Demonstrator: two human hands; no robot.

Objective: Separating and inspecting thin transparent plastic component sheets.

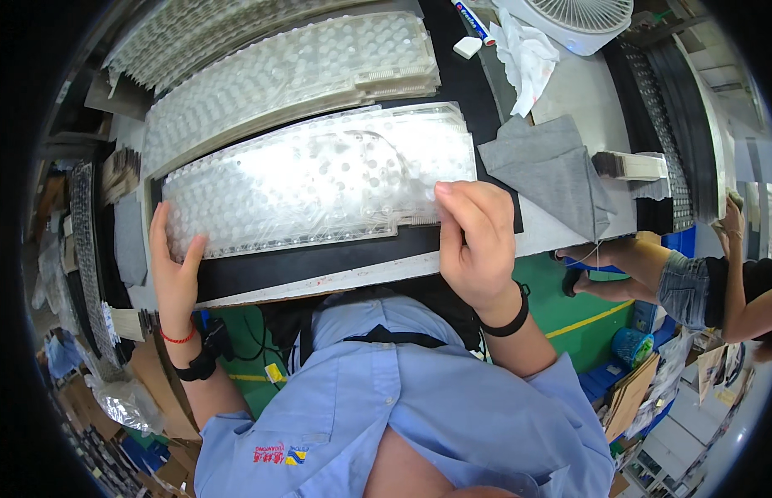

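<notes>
A translucent keyboard membrane sheet (278,183) dotted with round domes lies on a black mat (319,259) in front of me. My left hand (177,270) rests at its left end, thumb and fingers spread against the edge and near corner. Near the sheet's right end, my right hand (481,245) pinches thumb and forefinger together over the lower right part. A tiny whitish bit shows at those fingertips, too small to name. A thin curved line runs across the sheet toward them. Glare hides part of the surface.
Behind lies a stack of similar membrane sheets (311,66), with more at far left. To the right are a grey cloth (547,170), crumpled tissue (525,62), a marker (474,21), a white eraser-like block (467,47) and a white fan (572,21). Another person (693,286) is at far right.
</notes>
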